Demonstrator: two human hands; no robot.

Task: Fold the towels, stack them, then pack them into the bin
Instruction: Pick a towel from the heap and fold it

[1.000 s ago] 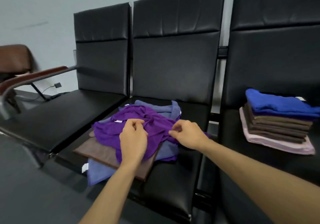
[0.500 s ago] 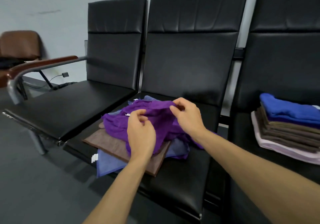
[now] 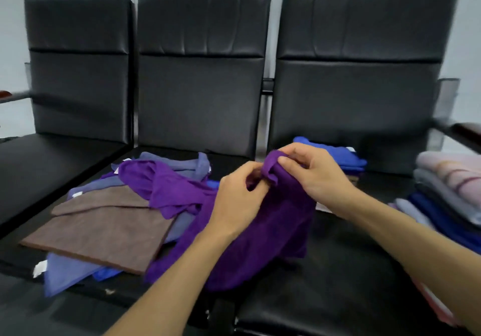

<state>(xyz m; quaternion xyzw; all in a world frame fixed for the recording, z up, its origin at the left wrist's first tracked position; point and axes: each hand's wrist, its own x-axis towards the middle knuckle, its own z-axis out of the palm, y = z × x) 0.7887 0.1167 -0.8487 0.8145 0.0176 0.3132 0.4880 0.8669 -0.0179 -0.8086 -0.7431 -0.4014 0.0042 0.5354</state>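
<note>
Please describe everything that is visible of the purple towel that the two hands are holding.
The purple towel is deep violet, of soft, matt cloth, unfolded and crumpled. The left hand and the right hand pinch its bunched upper edge close together and hold it above the black seat. From there it hangs down in loose folds to the seat, and one part trails to the left over the brown towel and the grey-blue towels of the unfolded pile.

Waiting room, linked black chairs (image 3: 197,96)
</note>
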